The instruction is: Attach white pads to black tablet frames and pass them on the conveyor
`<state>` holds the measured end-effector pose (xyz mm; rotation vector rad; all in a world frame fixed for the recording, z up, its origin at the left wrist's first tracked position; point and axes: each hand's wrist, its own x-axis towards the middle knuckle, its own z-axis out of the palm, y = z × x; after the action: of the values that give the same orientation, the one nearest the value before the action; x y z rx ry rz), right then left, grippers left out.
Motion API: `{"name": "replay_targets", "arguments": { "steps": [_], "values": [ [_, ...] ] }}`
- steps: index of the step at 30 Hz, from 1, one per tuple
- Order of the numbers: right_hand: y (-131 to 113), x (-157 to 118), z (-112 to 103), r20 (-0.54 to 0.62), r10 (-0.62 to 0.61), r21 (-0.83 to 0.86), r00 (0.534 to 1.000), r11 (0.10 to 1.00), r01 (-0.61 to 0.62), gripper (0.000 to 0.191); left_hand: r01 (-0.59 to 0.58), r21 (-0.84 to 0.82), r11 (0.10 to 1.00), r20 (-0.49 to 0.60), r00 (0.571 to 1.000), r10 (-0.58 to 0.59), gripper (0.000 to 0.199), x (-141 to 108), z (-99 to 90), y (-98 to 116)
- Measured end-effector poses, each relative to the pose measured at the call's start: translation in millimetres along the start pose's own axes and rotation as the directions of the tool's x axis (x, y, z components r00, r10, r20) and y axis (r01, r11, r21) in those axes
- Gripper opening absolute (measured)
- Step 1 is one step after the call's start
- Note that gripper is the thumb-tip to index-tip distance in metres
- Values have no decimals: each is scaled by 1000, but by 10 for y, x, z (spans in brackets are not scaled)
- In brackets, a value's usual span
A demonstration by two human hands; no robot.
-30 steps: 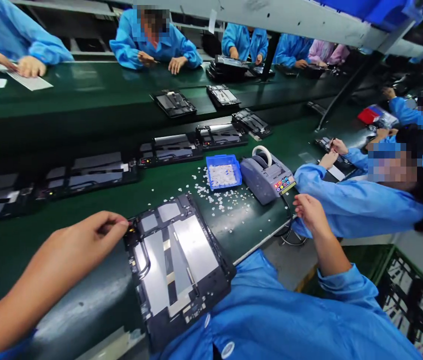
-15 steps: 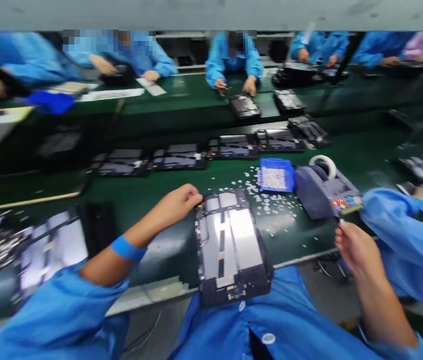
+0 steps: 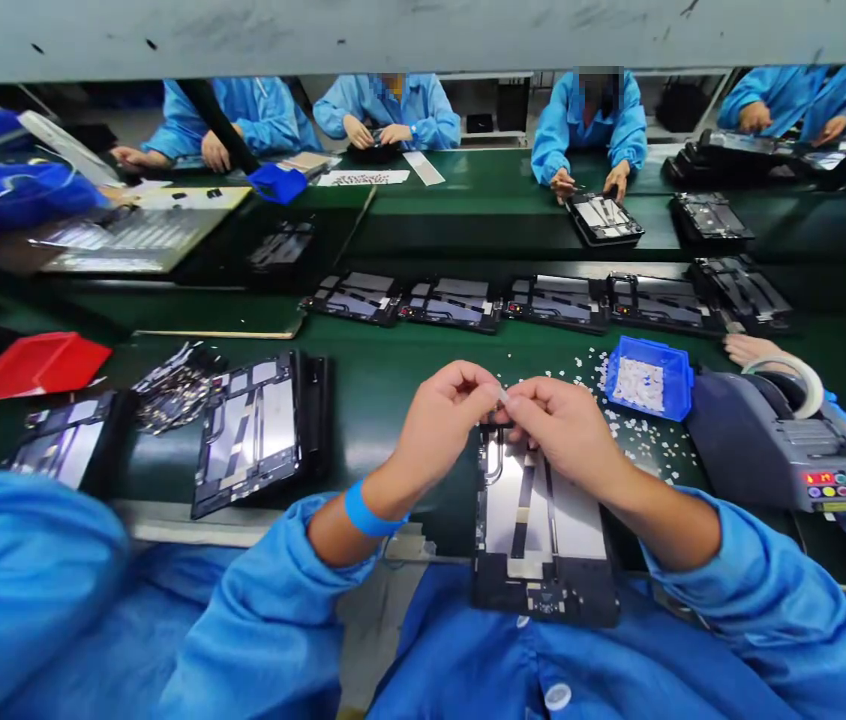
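Status: opened tablet [image 3: 580,520] is lying w/ its internals exposed, near end overhanging the green bench [image 3: 385,400] edge by the wearer's blue smock [image 3: 460,650]. Small white strip [image 3: 503,395] is being held at the far end, apparently off the surface; contact pt. is hiding behind the fingers. Degree of completion isn't showing.

L hand [image 3: 447,425]: closing in a thumb-and-finger pinch on one side of the strip. R hand [image 3: 569,435]: pinching the other side, thumb and index together, remaining fingers curling beneath. Fingertips are nearly meeting.

Adj. items: blue bin [image 3: 676,408] is holding white bits [image 3: 639,385], w/ more scattering beside it; tape dispenser [image 3: 738,450] is standing R of bin. Tablet row [image 3: 449,303] is lying beyond.
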<state>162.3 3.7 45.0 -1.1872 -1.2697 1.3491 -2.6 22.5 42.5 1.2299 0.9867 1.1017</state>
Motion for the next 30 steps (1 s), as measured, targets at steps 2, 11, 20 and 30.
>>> {"name": "replay_targets", "arguments": {
  "steps": [2, 11, 20, 30],
  "values": [
    [52, 42, -4, 24, 22, -22, 999, 1000, -21, 29, -5, -13, 1000, -26, 1000, 4, 11, 51, -95, -52],
    [163, 125, -15, -43, -15, -86, 999, 996, 12, 25, 68, -132, 989, -5, 998, -69, 21, 70, -53, -254],
    [386, 283, -521, 337, -461, -778, 821, 355, 518, 30, -112, 394, 912, 111, 991, 74, 10, 121, -328, -145],
    [467, 417, -640, 647, -312, -745, 696, -68, 663, 35, -485, 834, 263, 495, 868, 30, 15, 108, -288, -165]
  ]
}}
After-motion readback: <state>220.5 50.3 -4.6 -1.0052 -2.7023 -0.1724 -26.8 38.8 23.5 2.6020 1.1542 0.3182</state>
